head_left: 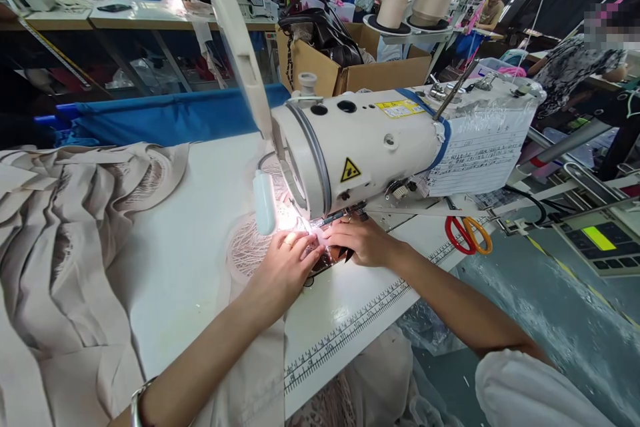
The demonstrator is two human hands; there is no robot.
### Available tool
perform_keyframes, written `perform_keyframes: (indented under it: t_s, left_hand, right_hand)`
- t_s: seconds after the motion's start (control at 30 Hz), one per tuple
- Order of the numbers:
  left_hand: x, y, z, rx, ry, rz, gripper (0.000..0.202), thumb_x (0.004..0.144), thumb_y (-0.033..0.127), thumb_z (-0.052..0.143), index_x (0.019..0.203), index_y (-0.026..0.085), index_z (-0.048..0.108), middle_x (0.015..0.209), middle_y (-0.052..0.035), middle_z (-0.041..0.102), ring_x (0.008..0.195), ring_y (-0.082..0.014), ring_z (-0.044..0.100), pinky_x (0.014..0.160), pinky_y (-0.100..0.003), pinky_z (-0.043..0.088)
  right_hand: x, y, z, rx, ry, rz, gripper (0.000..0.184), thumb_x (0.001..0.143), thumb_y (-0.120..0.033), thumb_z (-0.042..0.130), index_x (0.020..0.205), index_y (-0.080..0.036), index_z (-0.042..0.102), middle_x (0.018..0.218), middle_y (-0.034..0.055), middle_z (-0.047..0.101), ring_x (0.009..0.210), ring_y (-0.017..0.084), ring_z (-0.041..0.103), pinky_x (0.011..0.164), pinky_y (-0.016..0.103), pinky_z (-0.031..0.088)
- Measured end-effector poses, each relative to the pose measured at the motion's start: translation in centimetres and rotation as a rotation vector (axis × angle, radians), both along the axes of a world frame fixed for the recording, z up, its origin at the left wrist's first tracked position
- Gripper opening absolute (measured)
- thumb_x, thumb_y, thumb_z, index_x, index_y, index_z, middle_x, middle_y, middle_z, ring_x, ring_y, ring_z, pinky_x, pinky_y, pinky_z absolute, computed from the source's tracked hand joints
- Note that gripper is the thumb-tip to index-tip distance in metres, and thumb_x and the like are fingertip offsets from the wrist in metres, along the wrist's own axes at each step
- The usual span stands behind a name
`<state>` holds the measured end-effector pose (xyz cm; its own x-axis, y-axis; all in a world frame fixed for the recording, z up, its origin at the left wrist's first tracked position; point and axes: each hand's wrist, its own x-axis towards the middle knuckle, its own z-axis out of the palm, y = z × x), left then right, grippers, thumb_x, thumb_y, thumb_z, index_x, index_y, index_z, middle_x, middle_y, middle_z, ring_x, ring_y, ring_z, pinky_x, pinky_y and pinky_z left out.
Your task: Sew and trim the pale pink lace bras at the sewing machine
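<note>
My left hand [285,261] and right hand [363,240], fingertips nearly touching, press the lace fabric [245,253] flat under the sewing machine [360,140] head, near the table's [185,260] front edge, steadying it for the needle.

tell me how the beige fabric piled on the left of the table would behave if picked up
Probably floppy: the beige folded fabric pile lies in soft, rumpled folds. Likely light, since it looks thin. It would probably slide easily on the smooth white table.
</note>
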<state>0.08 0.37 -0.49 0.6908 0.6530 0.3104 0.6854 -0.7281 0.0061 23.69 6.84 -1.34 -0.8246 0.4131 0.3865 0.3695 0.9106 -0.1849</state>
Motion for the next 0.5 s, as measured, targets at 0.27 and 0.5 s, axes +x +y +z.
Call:
perform_keyframes:
  t_s: [0.27, 0.5]
  left_hand:
    - [-0.2, 0.3, -0.2, 0.005, -0.023, -0.002, 0.045, 0.091, -0.003, 0.034, 0.133, 0.007, 0.049, 0.116, -0.0155, 0.069, 0.107, -0.0277, 0.063, 0.099, -0.052, 0.037]
    - [-0.6, 0.8, -1.0, -0.018, -0.127, 0.083, 0.041, 0.091, 0.005, 0.042, 0.126, 0.015, 0.059, 0.12, -0.0153, 0.068, 0.114, -0.0325, 0.062, 0.101, -0.059, 0.036]
  right_hand:
    - [-0.1, 0.0, 0.0, -0.014, 0.011, -0.009, 0.03, 0.085, -0.002, 0.052, 0.1, -0.022, 0.07, 0.103, 0.0058, 0.074, 0.103, 0.022, 0.064, 0.093, 0.039, 0.052]
    - [-0.1, 0.0, 0.3, -0.055, 0.035, -0.017, 0.049, 0.073, 0.005, 0.043, 0.106, -0.021, 0.069, 0.115, 0.0048, 0.073, 0.113, 0.02, 0.064, 0.099, 0.036, 0.051]
